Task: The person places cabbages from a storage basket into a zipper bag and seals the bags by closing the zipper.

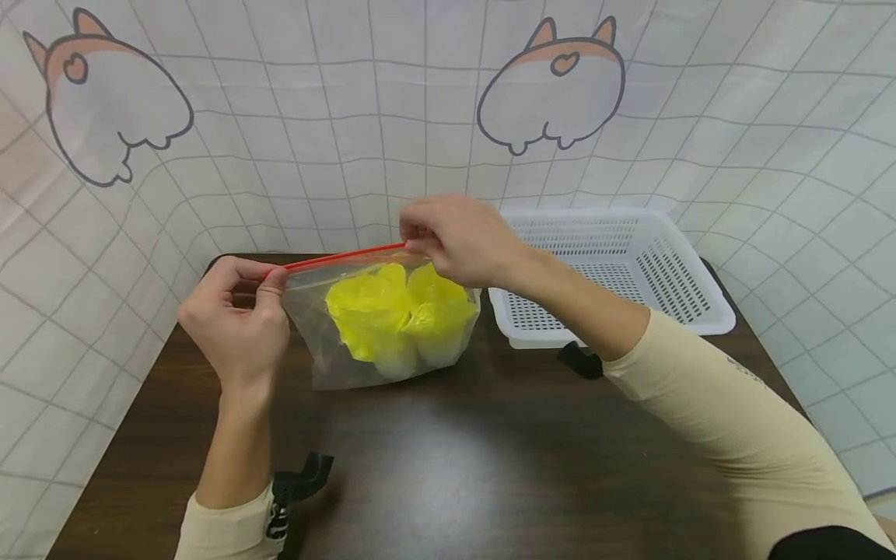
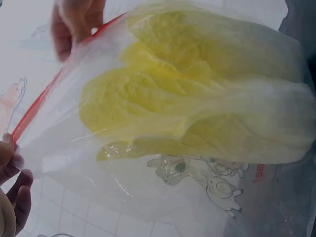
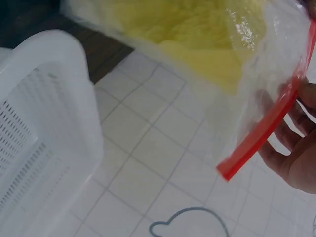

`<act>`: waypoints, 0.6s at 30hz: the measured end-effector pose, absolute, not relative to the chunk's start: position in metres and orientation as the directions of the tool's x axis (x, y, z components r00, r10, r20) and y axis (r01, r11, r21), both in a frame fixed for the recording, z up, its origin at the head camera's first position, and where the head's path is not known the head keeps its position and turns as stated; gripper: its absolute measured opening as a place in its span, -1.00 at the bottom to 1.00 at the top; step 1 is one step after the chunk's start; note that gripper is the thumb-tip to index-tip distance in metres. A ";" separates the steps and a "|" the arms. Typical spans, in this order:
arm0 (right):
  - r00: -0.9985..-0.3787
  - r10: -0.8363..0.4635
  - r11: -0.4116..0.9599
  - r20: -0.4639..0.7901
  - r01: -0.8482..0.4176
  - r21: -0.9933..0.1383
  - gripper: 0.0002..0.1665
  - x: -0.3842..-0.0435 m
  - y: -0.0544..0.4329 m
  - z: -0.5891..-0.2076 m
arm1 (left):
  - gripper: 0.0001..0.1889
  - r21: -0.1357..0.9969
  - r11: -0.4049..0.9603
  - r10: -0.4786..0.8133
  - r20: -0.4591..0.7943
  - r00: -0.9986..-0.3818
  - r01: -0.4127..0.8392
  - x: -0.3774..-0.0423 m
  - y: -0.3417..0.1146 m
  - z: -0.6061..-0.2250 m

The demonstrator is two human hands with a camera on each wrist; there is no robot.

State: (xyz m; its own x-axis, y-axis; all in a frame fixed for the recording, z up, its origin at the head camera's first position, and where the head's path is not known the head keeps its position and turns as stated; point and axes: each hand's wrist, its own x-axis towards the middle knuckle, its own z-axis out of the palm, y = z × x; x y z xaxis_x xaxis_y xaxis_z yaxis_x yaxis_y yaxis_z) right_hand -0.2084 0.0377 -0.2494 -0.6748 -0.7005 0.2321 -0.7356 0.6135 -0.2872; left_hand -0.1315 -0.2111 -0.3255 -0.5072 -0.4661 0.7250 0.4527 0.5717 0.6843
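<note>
A clear zip bag with a red closure strip holds yellow-and-white leaves that look like napa cabbage. My left hand pinches the strip's left end between thumb and fingers. Toward the other end, my right hand grips the strip from above, covering the bag's upper right corner in the head view. In the left wrist view the leaves lie flat against the plastic, their pale ribs toward the bag's bottom. The right wrist view shows the red strip running past the fingers to a free end.
A white perforated plastic basket stands at the back right of the dark wooden table, partly behind my right forearm. White grid-patterned cloth with cartoon animal outlines hangs behind and at both sides. Black camera mounts stick out from the wrists.
</note>
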 end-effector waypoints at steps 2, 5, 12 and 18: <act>-0.686 -0.691 0.624 0.228 -0.725 -0.290 -0.93 -0.210 0.043 -0.251 | -0.83 0.697 0.567 -0.482 0.713 -0.509 0.440 -0.131 -0.213 -0.326; -0.693 -0.683 0.632 0.230 -0.719 -0.289 -0.93 -0.213 0.051 -0.252 | -0.83 0.708 0.560 -0.495 0.702 -0.512 0.430 -0.130 -0.217 -0.326; -0.736 -0.638 0.686 0.225 -0.677 -0.266 -0.95 -0.223 0.083 -0.255 | -0.83 0.732 0.555 -0.529 0.677 -0.512 0.394 -0.124 -0.237 -0.330; -0.767 -0.600 0.713 0.229 -0.642 -0.283 -0.96 -0.228 0.099 -0.256 | -0.85 0.746 0.561 -0.546 0.659 -0.517 0.359 -0.127 -0.239 -0.326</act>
